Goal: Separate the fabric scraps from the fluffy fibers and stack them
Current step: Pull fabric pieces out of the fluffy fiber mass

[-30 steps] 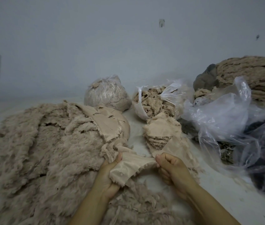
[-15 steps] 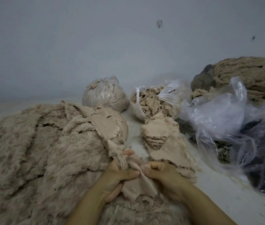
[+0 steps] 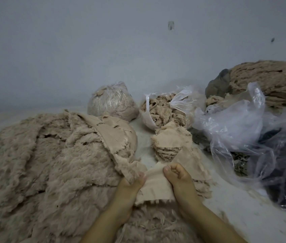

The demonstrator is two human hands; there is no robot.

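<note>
Both hands hold one flat beige fabric scrap (image 3: 153,185) low in the middle of the view. Left hand (image 3: 130,188) grips the scrap's left edge, thumb on top and fingers curled beneath; right hand (image 3: 178,178) pinches the right edge with its fingers curled into a loose fist. The scrap is stretched between them, its smooth backing facing up and a fringe of fibers showing along its lower edge.

Taking that scrap as the landmark: to its left, and running under the wrists, spreads a large heap of beige fluffy fiber pieces (image 3: 47,165), which covers much of the pale table (image 3: 240,209). At the heap's right top, just left of and behind the scrap, several pieces lie with their smooth beige backing (image 3: 119,135) turned up. Directly behind the scrap and slightly right stands a stack of beige fabric scraps (image 3: 171,144), and further flat scraps spread from its base down toward the right hand. Farther behind, a tied clear plastic bag of fibers (image 3: 111,100) sits to the left and an open clear plastic bag of fibers (image 3: 161,109) to the right. Right of the scrap lies crumpled clear plastic sheeting (image 3: 237,130) over dark material, and behind it, at the far right, a tall pile of beige fluffy material (image 3: 270,81).
</note>
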